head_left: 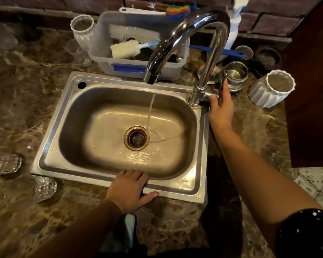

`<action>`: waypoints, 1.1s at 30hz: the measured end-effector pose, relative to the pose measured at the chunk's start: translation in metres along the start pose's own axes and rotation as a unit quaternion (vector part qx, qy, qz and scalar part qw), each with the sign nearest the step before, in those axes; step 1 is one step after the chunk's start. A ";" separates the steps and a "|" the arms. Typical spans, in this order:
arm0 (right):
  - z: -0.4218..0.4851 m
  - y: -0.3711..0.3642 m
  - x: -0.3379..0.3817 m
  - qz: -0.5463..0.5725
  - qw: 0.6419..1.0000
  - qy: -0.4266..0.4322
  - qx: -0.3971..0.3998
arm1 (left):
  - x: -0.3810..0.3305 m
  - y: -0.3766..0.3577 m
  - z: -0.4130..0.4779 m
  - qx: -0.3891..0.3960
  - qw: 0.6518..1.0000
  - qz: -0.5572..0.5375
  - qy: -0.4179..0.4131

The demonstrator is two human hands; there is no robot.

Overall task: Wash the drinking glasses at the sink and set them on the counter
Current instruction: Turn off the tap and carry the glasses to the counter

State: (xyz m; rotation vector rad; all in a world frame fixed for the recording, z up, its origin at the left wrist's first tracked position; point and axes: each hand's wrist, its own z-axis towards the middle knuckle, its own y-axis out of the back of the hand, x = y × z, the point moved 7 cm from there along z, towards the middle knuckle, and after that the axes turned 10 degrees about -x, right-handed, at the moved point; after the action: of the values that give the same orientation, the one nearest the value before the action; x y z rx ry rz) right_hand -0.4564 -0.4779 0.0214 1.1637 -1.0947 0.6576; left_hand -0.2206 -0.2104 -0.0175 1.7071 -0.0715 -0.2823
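A steel sink (194, 185) is set in a brown marble counter, and a thin stream of water (151, 108) runs from the chrome tap (194, 27) into the basin. My right hand (220, 107) grips the tap's lever handle (222, 84) at the tap's base. My left hand (131, 187) lies flat on the sink's front rim, fingers spread, holding nothing. Two patterned drinking glasses (7, 163) (44, 188) lie on the counter left of the sink. A tall clear glass (78, 53) stands at the back left.
A translucent tub (104, 53) with a sponge brush stands behind the sink. White ribbed cups sit at back left (82, 30) and at right (270, 88). A steel cup (235, 75), a white soap dispenser (235, 25) and a dark cabinet side (311, 90) are at right.
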 end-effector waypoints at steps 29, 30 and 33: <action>-0.272 -0.062 0.105 -0.071 0.991 -0.034 0.107 | 0.095 0.115 -0.036 -0.103 0.939 -0.323 0.049; -0.284 -0.078 0.115 -0.072 0.989 -0.029 0.123 | 0.112 0.129 -0.042 -0.118 0.939 -0.320 0.040; -0.322 -0.128 0.142 -0.098 0.980 -0.004 0.171 | 0.172 0.170 -0.063 -0.157 0.939 -0.305 0.029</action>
State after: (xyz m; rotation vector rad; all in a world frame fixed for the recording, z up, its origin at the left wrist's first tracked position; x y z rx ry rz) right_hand -0.1871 -0.2297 0.0992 1.5493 -0.8788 0.7026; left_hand -0.0206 -0.2119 0.1320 1.3779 0.5310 -0.6654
